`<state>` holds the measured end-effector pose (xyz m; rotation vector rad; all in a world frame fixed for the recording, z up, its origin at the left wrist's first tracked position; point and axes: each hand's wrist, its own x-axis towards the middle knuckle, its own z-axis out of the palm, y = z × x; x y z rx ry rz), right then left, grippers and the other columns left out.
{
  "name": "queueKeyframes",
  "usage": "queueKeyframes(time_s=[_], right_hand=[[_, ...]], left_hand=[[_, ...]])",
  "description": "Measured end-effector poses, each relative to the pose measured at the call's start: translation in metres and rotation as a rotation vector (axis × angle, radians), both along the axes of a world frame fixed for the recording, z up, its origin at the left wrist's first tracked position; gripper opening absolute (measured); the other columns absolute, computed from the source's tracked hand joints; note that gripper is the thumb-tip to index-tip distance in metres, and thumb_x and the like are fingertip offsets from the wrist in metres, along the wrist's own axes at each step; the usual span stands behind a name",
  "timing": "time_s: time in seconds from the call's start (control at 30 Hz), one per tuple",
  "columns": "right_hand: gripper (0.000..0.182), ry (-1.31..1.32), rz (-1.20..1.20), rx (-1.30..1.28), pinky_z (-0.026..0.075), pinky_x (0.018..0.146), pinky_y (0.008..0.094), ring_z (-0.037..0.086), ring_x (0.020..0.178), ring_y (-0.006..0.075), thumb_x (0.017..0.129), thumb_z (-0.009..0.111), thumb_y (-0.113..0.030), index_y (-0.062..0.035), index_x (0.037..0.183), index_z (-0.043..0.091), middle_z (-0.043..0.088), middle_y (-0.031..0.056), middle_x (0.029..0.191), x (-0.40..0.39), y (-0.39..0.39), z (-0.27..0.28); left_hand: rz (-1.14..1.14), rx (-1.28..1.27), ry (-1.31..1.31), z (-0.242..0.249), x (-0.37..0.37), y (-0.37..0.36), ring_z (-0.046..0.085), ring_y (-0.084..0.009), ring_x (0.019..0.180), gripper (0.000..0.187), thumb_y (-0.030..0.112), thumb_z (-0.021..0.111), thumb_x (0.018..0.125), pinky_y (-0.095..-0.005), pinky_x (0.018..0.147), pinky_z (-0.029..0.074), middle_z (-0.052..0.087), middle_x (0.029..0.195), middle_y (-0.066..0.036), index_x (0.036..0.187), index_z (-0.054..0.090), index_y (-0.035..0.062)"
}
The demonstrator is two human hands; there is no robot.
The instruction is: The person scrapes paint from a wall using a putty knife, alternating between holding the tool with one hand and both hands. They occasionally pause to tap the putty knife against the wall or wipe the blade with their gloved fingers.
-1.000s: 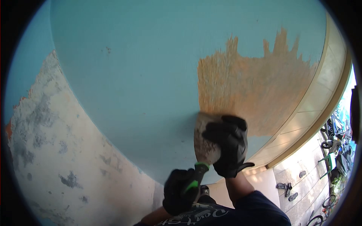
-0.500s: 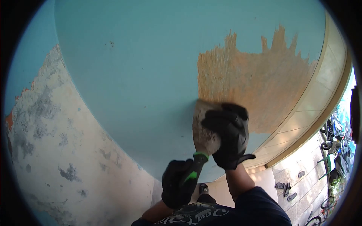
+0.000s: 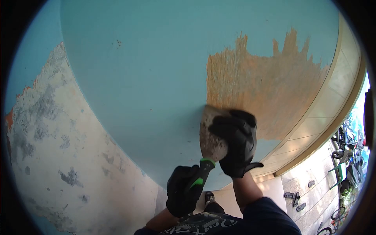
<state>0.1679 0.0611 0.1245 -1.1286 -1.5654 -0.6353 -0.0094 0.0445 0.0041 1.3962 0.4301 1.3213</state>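
Note:
A wide scraper (image 3: 212,138) has a smudged metal blade and a black-and-green handle. Its edge lies against the turquoise wall surface (image 3: 145,66), at the lower left corner of a bare brown patch (image 3: 270,90) with ragged upper edges. My left hand (image 3: 181,192), in a black glove, is wrapped round the handle near the bottom of the view. Higher up, my right hand (image 3: 239,143), also gloved in black, lies over the right side of the blade with its fingers curled on it. Those fingers hide part of the blade.
At the left is a peeled, whitish-grey wall area (image 3: 94,156). A beige tiled border (image 3: 317,121) curves along the right. Beyond it, sandals (image 3: 291,196), a green plastic chair (image 3: 340,172) and motorbikes (image 3: 346,150) stand on or by the paving.
The view has shifted very slightly. Both hands and the scraper stay almost where they were, with the blade edge still at the brown patch's lower left corner.

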Motion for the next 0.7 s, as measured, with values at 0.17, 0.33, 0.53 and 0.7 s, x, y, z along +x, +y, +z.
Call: queueKeyframes(time_s=[0.17,0.33,0.53,0.7], right_hand=[[0.025,-0.026,0.021,0.039,0.049,0.092,0.0431,0.059,0.107,0.0328,0.064,0.077,-0.013,-0.0142,0.089,0.075,0.072,0.0030,0.102,0.000,0.003,0.018],[0.027,0.002,0.015,0.023,0.049,0.091,0.0430,0.058,0.108,0.0326,0.066,0.076,-0.013,-0.0142,0.092,0.075,0.072,0.0030,0.102,0.002,0.004,0.004],[0.028,0.007,-0.026,0.030,0.048,0.093,0.0433,0.057,0.109,0.0324,0.067,0.075,-0.013,-0.0158,0.094,0.076,0.071,0.0022,0.105,-0.005,0.002,0.014],[0.027,-0.064,-0.028,0.107,0.048,0.092,0.0443,0.057,0.109,0.0332,0.067,0.075,-0.012,-0.0145,0.094,0.076,0.071,0.0032,0.105,-0.004,0.018,0.038]], left_hand=[[-0.020,-0.102,-0.105,0.015,0.004,-0.004,0.060,-0.0117,0.072,0.043,0.012,0.072,0.090,-0.0253,0.055,0.047,0.063,0.106,-0.011,0.124,0.047,0.0042],[-0.051,-0.107,-0.092,0.020,0.003,0.001,0.059,-0.0112,0.074,0.042,0.010,0.071,0.089,-0.0245,0.056,0.046,0.061,0.107,-0.010,0.124,0.048,0.0048],[-0.033,-0.089,-0.120,0.027,-0.002,0.005,0.059,-0.0114,0.075,0.041,0.010,0.071,0.089,-0.0235,0.055,0.047,0.061,0.110,-0.010,0.123,0.049,0.0052],[-0.175,-0.033,-0.205,0.056,-0.008,0.027,0.057,-0.0106,0.071,0.041,0.013,0.067,0.093,-0.0233,0.055,0.045,0.060,0.108,-0.009,0.128,0.048,0.0043]])
